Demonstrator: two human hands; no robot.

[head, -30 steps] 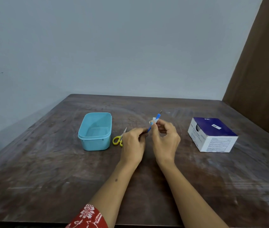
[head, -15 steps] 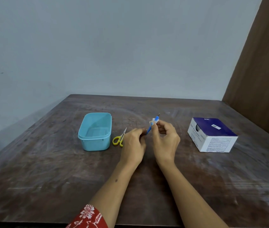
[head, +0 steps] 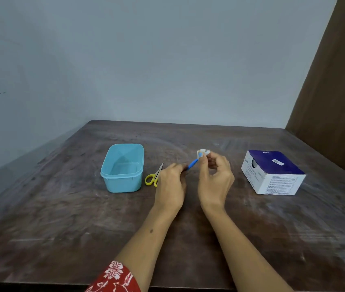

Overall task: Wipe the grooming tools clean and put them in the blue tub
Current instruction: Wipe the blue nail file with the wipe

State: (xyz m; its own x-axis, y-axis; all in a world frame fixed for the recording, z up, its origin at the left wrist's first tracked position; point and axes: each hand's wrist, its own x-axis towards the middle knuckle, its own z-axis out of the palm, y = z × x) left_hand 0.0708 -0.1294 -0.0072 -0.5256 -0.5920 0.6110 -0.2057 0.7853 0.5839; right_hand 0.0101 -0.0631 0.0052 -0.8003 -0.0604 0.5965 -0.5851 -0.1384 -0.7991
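Note:
My left hand (head: 170, 182) grips the lower end of a slim blue-handled grooming tool (head: 192, 164) above the middle of the table. My right hand (head: 214, 175) pinches a small white wipe (head: 202, 153) folded over the tool's upper end, so the tip is hidden. The light blue tub (head: 123, 167) stands to the left, open, with nothing visible inside. Small scissors with yellow handles (head: 153, 177) lie on the table between the tub and my left hand, partly hidden by it.
A white and dark blue cardboard box (head: 272, 171) sits on the right of the brown wooden table (head: 62, 218). A grey wall runs behind and to the left; a brown panel (head: 336, 91) stands at the right edge.
The wipe in my right hand has slid up the tool and now covers its tip, which showed before. My left hand stays in place.

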